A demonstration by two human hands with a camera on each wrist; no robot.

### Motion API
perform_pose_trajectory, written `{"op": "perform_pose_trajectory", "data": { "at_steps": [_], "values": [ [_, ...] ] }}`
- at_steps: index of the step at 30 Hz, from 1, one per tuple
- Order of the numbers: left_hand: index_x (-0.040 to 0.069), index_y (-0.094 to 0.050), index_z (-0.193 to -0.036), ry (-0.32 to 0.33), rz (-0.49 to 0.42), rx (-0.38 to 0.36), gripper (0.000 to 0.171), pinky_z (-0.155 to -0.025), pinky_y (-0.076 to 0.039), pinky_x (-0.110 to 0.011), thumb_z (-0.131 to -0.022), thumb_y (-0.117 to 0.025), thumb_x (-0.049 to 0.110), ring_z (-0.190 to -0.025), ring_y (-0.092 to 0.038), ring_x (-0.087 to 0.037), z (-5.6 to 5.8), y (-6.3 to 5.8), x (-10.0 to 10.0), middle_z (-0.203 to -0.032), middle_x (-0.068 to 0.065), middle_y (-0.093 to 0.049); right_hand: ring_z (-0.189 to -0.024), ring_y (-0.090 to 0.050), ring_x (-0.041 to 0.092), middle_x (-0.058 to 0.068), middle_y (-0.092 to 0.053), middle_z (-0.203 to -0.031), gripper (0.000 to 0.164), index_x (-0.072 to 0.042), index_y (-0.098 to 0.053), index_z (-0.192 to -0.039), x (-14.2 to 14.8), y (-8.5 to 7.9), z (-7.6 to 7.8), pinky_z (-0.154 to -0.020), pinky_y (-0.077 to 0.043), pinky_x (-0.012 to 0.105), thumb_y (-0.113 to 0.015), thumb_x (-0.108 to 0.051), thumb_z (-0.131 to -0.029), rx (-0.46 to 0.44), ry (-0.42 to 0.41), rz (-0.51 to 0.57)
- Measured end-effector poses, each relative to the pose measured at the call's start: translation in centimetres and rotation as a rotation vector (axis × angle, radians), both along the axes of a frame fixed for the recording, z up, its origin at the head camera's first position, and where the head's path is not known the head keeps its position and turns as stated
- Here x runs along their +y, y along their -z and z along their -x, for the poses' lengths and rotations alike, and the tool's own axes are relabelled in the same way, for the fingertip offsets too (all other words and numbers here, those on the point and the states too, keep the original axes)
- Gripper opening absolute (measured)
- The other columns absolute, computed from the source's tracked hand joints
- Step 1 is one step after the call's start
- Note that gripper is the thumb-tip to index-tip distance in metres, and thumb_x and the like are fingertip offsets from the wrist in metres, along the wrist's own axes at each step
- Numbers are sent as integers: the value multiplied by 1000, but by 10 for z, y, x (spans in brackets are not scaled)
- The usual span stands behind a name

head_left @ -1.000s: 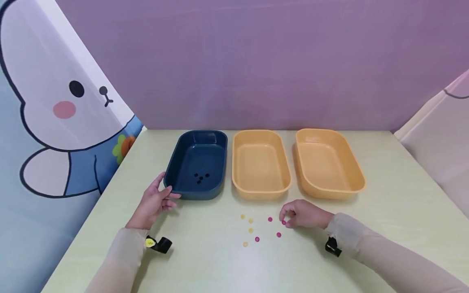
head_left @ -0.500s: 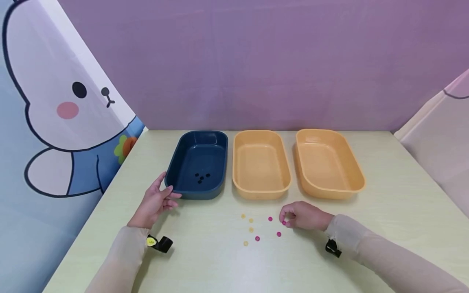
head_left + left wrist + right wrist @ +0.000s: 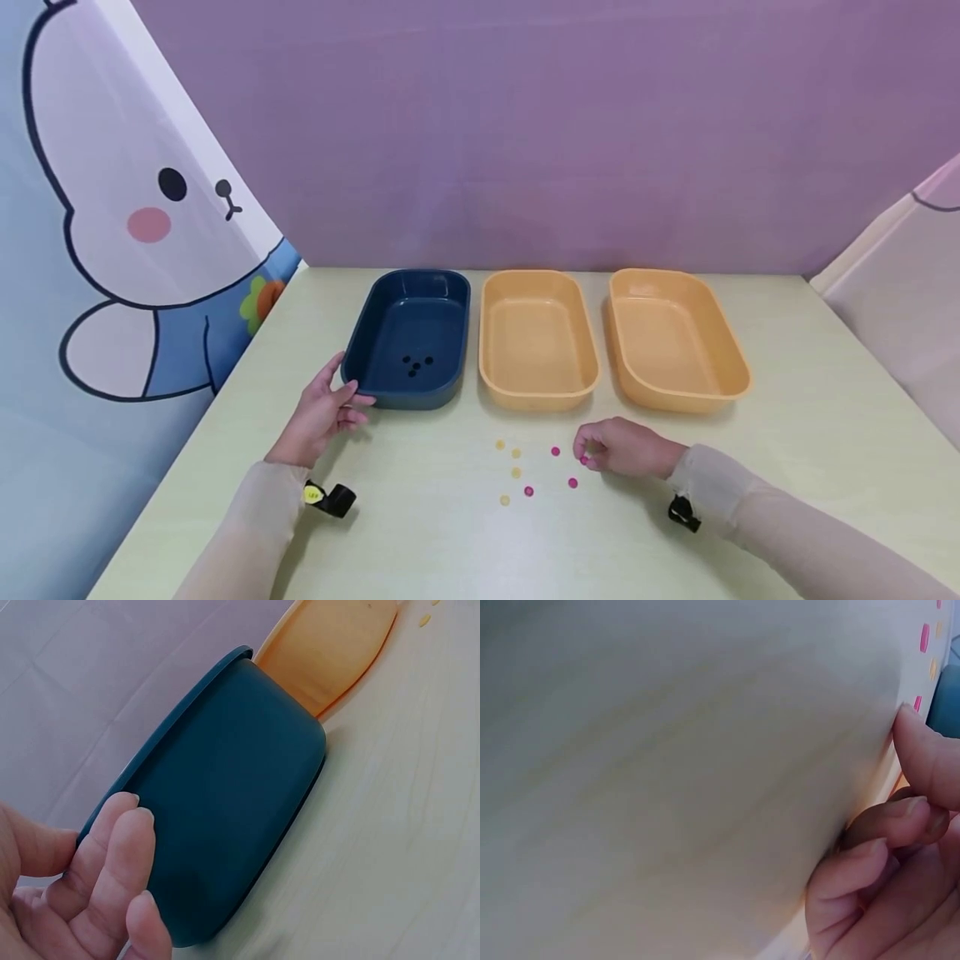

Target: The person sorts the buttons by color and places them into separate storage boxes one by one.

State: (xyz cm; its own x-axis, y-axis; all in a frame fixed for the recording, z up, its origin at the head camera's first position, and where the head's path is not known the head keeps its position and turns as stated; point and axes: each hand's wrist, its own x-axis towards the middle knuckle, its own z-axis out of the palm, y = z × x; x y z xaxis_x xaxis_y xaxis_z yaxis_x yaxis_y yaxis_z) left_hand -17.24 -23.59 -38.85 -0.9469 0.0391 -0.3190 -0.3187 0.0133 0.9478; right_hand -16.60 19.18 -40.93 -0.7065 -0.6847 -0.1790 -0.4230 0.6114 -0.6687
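At the near left corner of a dark blue tray (image 3: 405, 400), my left hand (image 3: 315, 417) holds the rim. In the left wrist view the thumb reaches over the rim of the blue tray (image 3: 225, 795), and the other fingers lie curled against its outer wall. My right hand (image 3: 626, 447) is low over the table with curled fingers, thumb and forefinger pinching a small pink disc (image 3: 583, 460). Other pink discs (image 3: 573, 483) lie to its left, beside several yellow discs (image 3: 516, 472). Several black discs (image 3: 416, 367) lie inside the blue tray.
Two yellow-orange trays, a middle one (image 3: 538, 402) and a right one (image 3: 678, 402), stand in a row with the blue tray along the back of the pale table (image 3: 420, 533). Behind them hangs a purple cloth (image 3: 525, 133). A cartoon-print cloth (image 3: 105, 275) borders the left side.
The head view has shifted slightly, so everything sits a little further right in it. Both hands keep their places at the blue tray's corner and the pink disc.
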Motion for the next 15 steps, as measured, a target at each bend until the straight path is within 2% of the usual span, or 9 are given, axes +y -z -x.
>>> {"op": "perform_pose_trajectory", "data": {
  "at_steps": [4,11,15],
  "values": [
    [22,8,-154,-3,1,-6,67,-57,-48,-20,-105,-36,14,-53,-62,-6,-1,1,1,-76,8,-69,-67,-45,5,-12,-47,-70,22,-17,-61,-84,0,0,-2,-64,-42,24,-64,5,-85,28,-16,-17],
    [24,9,-154,-9,-1,-10,68,-58,-48,-20,-105,-37,15,-54,-62,-7,-1,0,0,-76,8,-70,-71,-49,3,-18,-54,-74,26,-22,-61,-80,-4,-4,-7,-68,-46,26,-65,3,-83,276,-72,-132],
    [23,9,-154,-4,-2,-9,67,-58,-48,-20,-105,-36,14,-54,-62,-7,-1,-1,1,-76,9,-69,-72,-50,4,-18,-56,-77,23,-22,-61,-81,-5,-5,-8,-69,-47,28,-65,0,-85,306,-72,-183]
  ]
}}
